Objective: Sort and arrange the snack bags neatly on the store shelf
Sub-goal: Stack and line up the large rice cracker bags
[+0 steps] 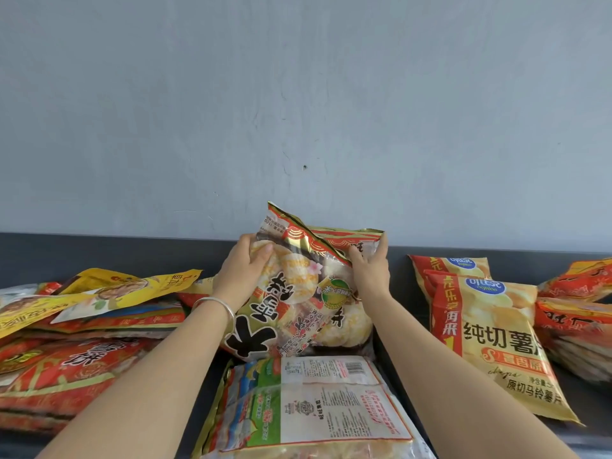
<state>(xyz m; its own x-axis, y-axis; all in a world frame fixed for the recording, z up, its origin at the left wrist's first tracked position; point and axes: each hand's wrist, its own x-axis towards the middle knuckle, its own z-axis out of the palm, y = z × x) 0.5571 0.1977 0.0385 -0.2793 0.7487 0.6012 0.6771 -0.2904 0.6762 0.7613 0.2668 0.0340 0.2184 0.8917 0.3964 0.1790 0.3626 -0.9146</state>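
Face-down bag nearest, cracker bag gripped between left hand, right hand

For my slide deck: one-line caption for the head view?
Left hand and right hand grip a red-and-gold snack bag over the dark shelf, other bags piled alongside.

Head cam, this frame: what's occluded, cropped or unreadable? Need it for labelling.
Head view only:
- Fingers of left hand and right hand: partly behind the held gold-topped clear rice-cracker bag.
- Rear yellow crisp bag: mostly covered by the front yellow crisp bag.
- Face-down white-labelled clear bag: lower end cut by the bottom edge; print too small.
- Red bags at right: cut by the frame edge.
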